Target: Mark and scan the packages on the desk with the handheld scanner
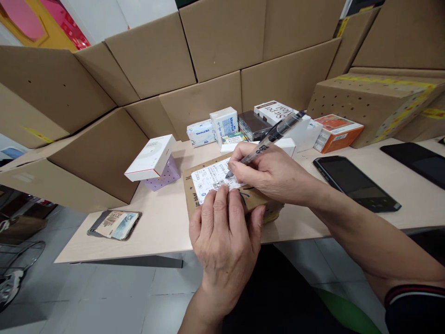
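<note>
A cardboard parcel (193, 209) lies near the table's front edge, with a white printed shipping label (205, 178) on its top. My right hand (271, 174) is closed round a clear-barrelled pen (276, 134), its dark tip touching or just above the label. Spread over the parcel's near side, my left hand (225, 236) rests with its fingertips on the label's lower edge. The fingers partly cover a QR code on the label. Part of the parcel's right side is hidden behind my hands.
Cardboard cartons (222, 37) wall the back and left. Several small packages stand behind the parcel, including an orange box (337, 133). A white box (151, 155) sits atop a purple one (162, 176). Phones (356, 183) lie right; banknotes (120, 225) lie left.
</note>
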Demonstrator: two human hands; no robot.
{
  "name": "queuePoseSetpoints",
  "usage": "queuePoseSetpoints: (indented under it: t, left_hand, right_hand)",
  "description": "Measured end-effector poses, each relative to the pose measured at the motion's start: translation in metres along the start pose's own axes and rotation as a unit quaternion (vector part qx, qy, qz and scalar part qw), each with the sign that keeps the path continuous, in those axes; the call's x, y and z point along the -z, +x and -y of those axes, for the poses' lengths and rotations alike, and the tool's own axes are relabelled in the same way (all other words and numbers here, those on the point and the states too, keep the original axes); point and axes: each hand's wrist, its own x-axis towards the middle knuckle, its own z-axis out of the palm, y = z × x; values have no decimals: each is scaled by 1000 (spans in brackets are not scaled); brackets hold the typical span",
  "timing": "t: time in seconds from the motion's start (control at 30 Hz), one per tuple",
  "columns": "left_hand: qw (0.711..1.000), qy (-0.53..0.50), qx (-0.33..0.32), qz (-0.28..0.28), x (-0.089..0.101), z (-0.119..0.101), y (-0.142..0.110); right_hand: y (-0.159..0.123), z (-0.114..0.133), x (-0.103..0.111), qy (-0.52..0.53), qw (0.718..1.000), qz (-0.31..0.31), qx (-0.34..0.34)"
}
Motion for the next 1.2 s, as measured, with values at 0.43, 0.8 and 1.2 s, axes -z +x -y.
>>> queuePoseSetpoints:
  t: [0.43,0.8,1.2]
  left_hand:
    - [1000,5,-2,-1,0,0,0]
    - [1000,-2,6,13,1,0,0]
    - [1000,3,-1,6,0,3,0]
  right_hand:
    - [0,-1,1,-11,1000,13,2]
    - [0,-9,-4,170,983,-66,-20]
    - [-54,-54,20,-125,971,-204,5]
